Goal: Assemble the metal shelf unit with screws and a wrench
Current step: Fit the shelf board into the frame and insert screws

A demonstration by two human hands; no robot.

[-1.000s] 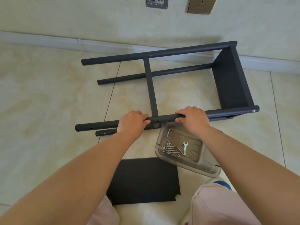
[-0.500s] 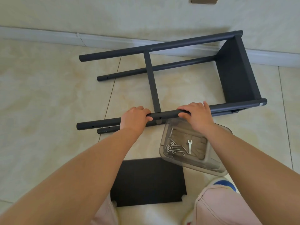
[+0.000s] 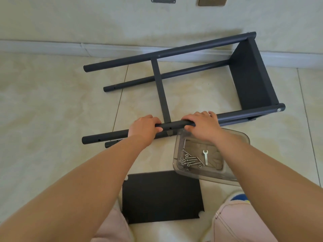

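Note:
A dark grey metal shelf frame (image 3: 160, 85) lies on its side on the tiled floor, with one shelf panel (image 3: 251, 74) fixed at its right end. My left hand (image 3: 143, 129) and my right hand (image 3: 202, 124) both grip the frame's near upper tube (image 3: 172, 126), either side of the crossbar. A clear plastic tray (image 3: 243, 138) just below my right hand holds several screws (image 3: 189, 158), nuts and a small silver wrench (image 3: 205, 156). A loose black shelf panel (image 3: 162, 196) lies flat between my knees.
The wall and white baseboard (image 3: 104, 48) run just behind the frame. Two wall plates (image 3: 212, 0) sit at the top edge. My knees in pink trousers (image 3: 241, 222) fill the bottom corners. Bare tile (image 3: 43, 110) spreads to the left.
The frame has swung, its right end moving away toward the wall so the tubes lie more slanted. Both hands have stayed gripped on the near tube.

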